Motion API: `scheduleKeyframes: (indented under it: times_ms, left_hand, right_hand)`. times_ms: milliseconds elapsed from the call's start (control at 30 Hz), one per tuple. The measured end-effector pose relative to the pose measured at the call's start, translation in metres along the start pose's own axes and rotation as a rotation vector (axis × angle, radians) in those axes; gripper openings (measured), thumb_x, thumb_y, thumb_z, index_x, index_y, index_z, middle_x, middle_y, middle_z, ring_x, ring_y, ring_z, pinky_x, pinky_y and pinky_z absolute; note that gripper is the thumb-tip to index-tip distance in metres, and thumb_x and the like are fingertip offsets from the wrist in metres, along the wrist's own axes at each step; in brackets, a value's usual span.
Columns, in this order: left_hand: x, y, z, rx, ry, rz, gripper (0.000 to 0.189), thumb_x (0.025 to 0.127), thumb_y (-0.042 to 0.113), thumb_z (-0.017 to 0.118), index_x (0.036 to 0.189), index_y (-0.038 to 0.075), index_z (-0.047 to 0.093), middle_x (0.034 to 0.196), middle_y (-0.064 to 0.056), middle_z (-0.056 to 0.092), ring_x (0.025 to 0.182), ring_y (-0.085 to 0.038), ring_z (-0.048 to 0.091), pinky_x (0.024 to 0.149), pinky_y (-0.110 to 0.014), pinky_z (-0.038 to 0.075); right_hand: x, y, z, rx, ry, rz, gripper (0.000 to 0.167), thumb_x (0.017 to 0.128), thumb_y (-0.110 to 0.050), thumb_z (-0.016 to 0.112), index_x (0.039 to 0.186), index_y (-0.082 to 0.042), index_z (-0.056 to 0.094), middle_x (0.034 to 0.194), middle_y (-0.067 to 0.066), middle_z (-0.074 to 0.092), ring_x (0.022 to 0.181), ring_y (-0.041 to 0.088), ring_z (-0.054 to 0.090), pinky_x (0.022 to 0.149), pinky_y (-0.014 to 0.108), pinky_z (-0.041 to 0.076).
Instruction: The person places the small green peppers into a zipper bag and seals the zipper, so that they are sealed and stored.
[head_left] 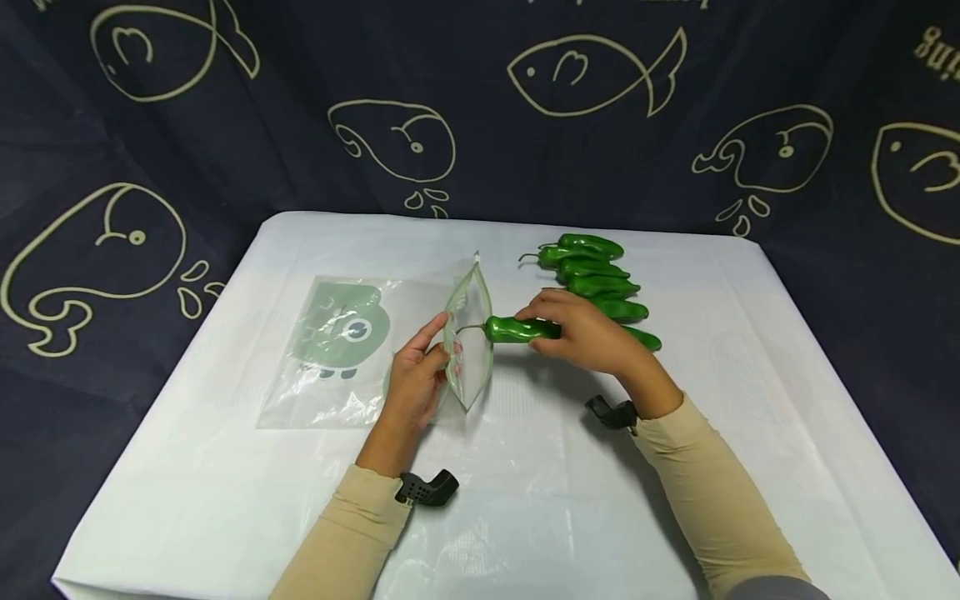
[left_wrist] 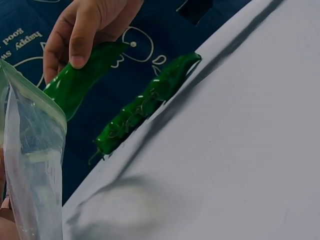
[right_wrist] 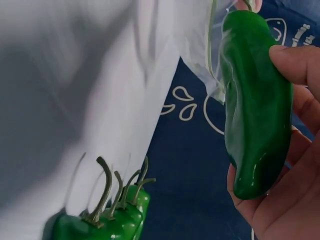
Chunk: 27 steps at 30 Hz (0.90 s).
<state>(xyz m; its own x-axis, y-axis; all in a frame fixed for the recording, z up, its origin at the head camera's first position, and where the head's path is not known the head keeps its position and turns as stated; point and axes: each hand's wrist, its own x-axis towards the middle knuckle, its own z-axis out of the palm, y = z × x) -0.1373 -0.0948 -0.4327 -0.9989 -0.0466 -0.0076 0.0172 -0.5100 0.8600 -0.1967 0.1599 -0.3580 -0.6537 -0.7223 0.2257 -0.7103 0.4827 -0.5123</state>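
My left hand (head_left: 416,379) pinches the near side of a clear zip bag (head_left: 360,333) printed with a green cartoon creature; the bag's mouth gapes toward the right. In my right hand (head_left: 585,333) is a green pepper (head_left: 513,330), held by thumb and fingers around its body. Its stem end points left and reaches into the bag's mouth. The right wrist view shows the whole length of this green pepper (right_wrist: 255,105), with the bag's edge behind it. From the left wrist view, the bag (left_wrist: 37,165) stands just in front of the pepper's stem end.
A row of several more green peppers (head_left: 600,287) lies on the white table (head_left: 750,400), behind and beside my right hand. Dark cloth (head_left: 480,50) with fish and whale outlines hangs behind the table. Each wrist wears a black camera mount (head_left: 429,487).
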Motion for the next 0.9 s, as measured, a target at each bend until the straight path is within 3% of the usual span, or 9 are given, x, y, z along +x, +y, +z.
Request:
scheduleKeyframes:
  times_ms: [567,800,900]
  left_hand:
    - [0.001,0.004,-0.002,-0.029,0.03,0.022,0.061,0.085,-0.016,0.045,0.144,-0.002,0.049,0.086,-0.007,0.065,0.079,-0.011,0.063,0.057,-0.019,0.052]
    - [0.003,0.004,-0.006,-0.053,0.083,0.038,0.059,0.085,-0.015,0.046,0.142,0.001,0.053,0.111,-0.021,0.06,0.08,-0.01,0.063,0.058,-0.019,0.051]
    - [0.004,0.004,-0.005,-0.058,0.087,0.041,0.059,0.085,-0.016,0.046,0.141,0.001,0.054,0.109,-0.023,0.06,0.079,-0.011,0.063,0.057,-0.019,0.051]
  right_hand:
    - [0.007,0.003,0.01,0.021,-0.025,0.047,0.033,0.088,-0.008,0.07,0.121,-0.009,0.069,0.109,0.0,0.063,0.093,0.015,0.053,0.075,0.034,0.049]
    - [0.007,0.003,0.013,0.009,-0.032,0.044,0.034,0.088,-0.008,0.07,0.122,-0.009,0.069,0.11,0.0,0.063,0.094,0.016,0.054,0.077,0.035,0.048]
    - [0.008,0.003,0.016,0.003,-0.035,0.046,0.033,0.088,-0.007,0.071,0.121,-0.009,0.07,0.108,0.0,0.063,0.093,0.015,0.054,0.076,0.034,0.048]
